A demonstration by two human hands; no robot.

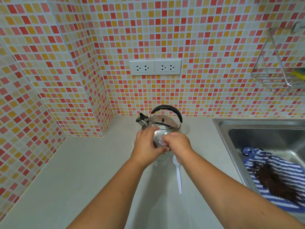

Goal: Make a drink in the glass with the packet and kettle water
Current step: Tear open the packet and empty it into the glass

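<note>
Where the counter (82, 179) lies nearest, two bare forearms reaching forward from the bottom edge. One white plastic spoon (178, 176) flat on the counter, bowl end tucked just under the right wrist. One clear glass (160, 157) upright on the counter between both hands, just left of the spoon's bowl. Left hand (146, 147) curled round the glass's left side, fingers grasping it. Right hand (179, 143) over the rim, fingers pinched on something pale and small; cannot tell whether this is the packet. One steel kettle (162, 123) just behind the glass, black handle arched over, spout pointing left. To the right, one sink (234, 134) holding one blue-striped cloth (272, 177). Farther back, on the tiled wall (206, 38), two double sockets (155, 67) side by side. One wire rack (279, 70) at upper right.
</note>
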